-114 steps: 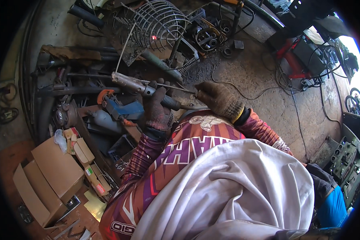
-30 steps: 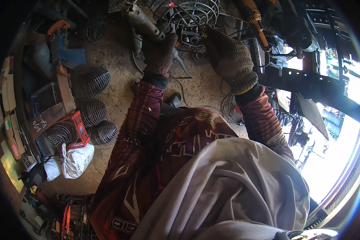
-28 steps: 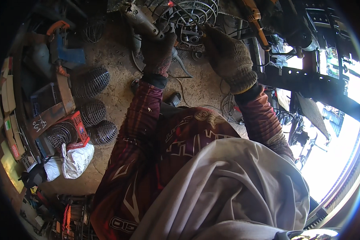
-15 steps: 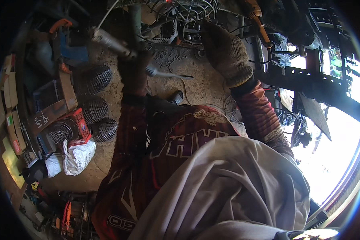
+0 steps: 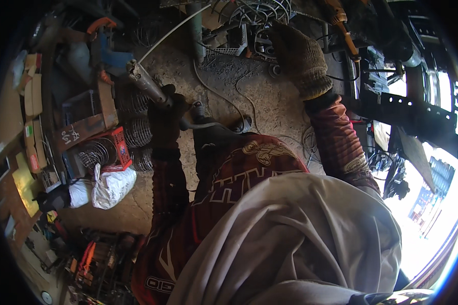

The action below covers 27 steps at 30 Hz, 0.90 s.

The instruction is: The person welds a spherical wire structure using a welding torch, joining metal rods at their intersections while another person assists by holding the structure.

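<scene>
- Left hand (image 5: 164,118), dark-gloved, clenched round the grey angle grinder (image 5: 147,86), at about ten o'clock from the chest.
- Grinder tilted, its head up toward eleven o'clock, low over the dusty concrete floor (image 5: 224,101).
- Right hand (image 5: 299,58), in a knitted glove, out at one o'clock, fingers curled down onto the round wire fan guard (image 5: 257,12) at twelve; grip on it impossible to tell.
- More wire guards (image 5: 132,132) stacked at nine o'clock, just beside a red crate (image 5: 118,147).
- White bag (image 5: 112,185) slumped at eight o'clock.
</scene>
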Available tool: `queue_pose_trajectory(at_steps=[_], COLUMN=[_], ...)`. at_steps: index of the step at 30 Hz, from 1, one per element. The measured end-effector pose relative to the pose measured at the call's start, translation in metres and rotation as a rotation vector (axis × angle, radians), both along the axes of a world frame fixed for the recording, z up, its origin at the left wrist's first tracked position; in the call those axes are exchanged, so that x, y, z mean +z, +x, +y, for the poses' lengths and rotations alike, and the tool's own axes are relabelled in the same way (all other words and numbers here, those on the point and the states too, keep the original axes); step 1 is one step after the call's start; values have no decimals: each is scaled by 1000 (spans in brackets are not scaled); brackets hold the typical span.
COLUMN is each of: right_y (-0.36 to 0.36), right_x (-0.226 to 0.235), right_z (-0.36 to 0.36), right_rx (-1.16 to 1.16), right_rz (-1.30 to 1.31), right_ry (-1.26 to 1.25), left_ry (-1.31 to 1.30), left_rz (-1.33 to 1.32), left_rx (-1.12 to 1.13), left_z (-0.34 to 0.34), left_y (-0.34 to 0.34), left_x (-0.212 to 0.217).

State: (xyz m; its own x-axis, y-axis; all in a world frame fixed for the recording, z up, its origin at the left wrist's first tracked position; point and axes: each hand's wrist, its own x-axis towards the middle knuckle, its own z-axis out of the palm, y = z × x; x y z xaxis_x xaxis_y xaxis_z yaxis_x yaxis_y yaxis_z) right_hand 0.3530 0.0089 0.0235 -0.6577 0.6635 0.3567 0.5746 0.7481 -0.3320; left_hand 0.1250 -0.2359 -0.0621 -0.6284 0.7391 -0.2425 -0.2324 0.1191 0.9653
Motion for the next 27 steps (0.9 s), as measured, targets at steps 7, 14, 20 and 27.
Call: queue_pose_trajectory(at_steps=[7,14,20,27], right_y=[-7,7,-2,-2], right_x=[18,-3,7,8], right_z=[-15,-13,-21,-21], right_rx=[-101,-116,-158,-227], right_rz=[46,64,76,4], right_ry=[-156,-161,-173,-264], left_ry=[-53,-100,-100,-148], left_rz=[25,124,219,274], left_rx=[-232,-287,-348,-385], left_z=[19,37,51,51], left_y=[-26,-55,-74,-81], left_x=[-7,-8,-18,-26])
